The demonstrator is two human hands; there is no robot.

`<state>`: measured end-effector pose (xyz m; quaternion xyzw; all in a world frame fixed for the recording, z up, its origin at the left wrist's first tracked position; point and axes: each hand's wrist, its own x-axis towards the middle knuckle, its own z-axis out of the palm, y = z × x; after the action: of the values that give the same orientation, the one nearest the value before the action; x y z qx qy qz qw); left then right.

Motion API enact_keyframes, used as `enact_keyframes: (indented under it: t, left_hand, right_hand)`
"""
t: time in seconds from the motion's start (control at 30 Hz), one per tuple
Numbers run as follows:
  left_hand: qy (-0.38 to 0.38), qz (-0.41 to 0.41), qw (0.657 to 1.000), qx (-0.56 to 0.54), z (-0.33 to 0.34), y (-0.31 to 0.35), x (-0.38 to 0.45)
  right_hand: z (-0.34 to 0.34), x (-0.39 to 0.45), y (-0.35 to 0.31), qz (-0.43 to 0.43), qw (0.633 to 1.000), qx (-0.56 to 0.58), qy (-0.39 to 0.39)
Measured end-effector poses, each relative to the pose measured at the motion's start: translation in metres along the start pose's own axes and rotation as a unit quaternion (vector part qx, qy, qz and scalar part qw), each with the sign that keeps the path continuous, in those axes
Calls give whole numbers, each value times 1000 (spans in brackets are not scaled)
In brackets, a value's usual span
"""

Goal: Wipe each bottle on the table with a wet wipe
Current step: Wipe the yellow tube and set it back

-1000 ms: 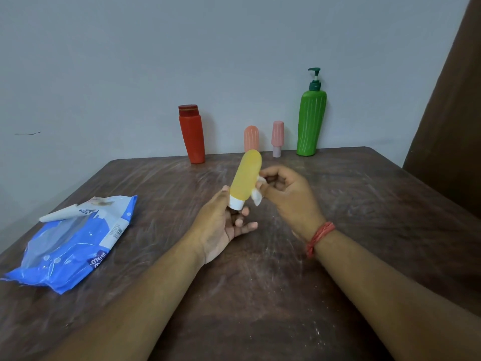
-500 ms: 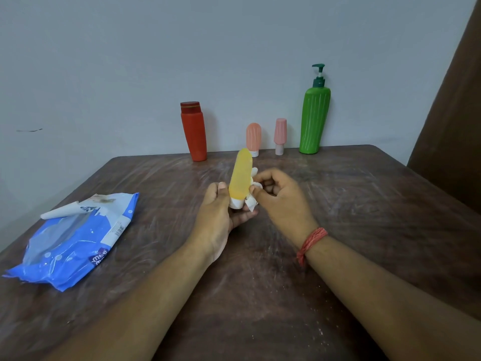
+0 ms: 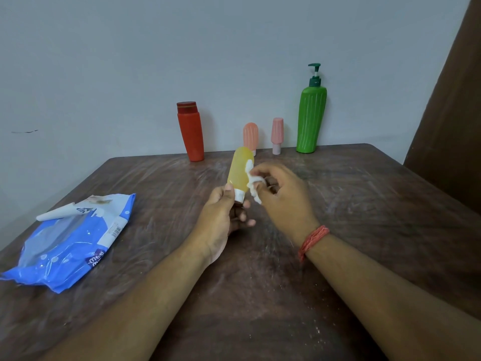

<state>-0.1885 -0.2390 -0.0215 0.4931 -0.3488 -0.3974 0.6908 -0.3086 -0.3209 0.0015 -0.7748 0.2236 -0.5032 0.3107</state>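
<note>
My left hand (image 3: 221,220) grips a small yellow bottle (image 3: 239,170) by its white cap, cap downward, above the middle of the table. My right hand (image 3: 282,196) holds a crumpled white wet wipe (image 3: 252,182) pressed against the bottle's right side. Along the back edge by the wall stand a red bottle (image 3: 190,132), a small orange bottle (image 3: 251,135), a small pink bottle (image 3: 277,135) and a tall green pump bottle (image 3: 311,115).
A blue wet-wipe pack (image 3: 70,243) lies on the left of the dark wooden table (image 3: 364,204), its flap open. A grey wall runs behind the bottles. A brown panel (image 3: 450,113) stands at the right.
The wipe has slid from the cap end up along the yellow bottle's right side. The bottle stays upright in my left hand, tilting slightly.
</note>
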Motion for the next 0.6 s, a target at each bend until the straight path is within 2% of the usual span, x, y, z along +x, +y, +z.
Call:
enact_keyframes:
  t: [0.1,0.2,0.27,0.33,0.4,0.47,0.53,0.6]
  left_hand:
    - [3,-10,1000,0,0,0,1]
    - [6,-15,1000,2,0,1,0]
    - [6,-19,1000,4,1,2,0]
    - [2,-20,1000,9,1,2,-1]
    - [-6,-18,1000,13,1,2,-2]
    - [-17,-19,999,26,2,4,-3]
    - [-32,-20,998,47,3,5,-5]
    - [-41,-19,997,62,4,5,-7]
  right_hand:
    - [-8,6,1,109,981,157,26]
    - [-12,11,3,191,939,284,32]
    - [-12,12,2,225,903,366,16]
    - [-12,12,2,221,891,396,-16]
    - [-12,11,1,193,900,387,-52]
    - [-12,11,1,157,929,330,-62]
    - [-11,10,1,111,970,214,-35]
    - [-11,11,3,52,997,50,9]
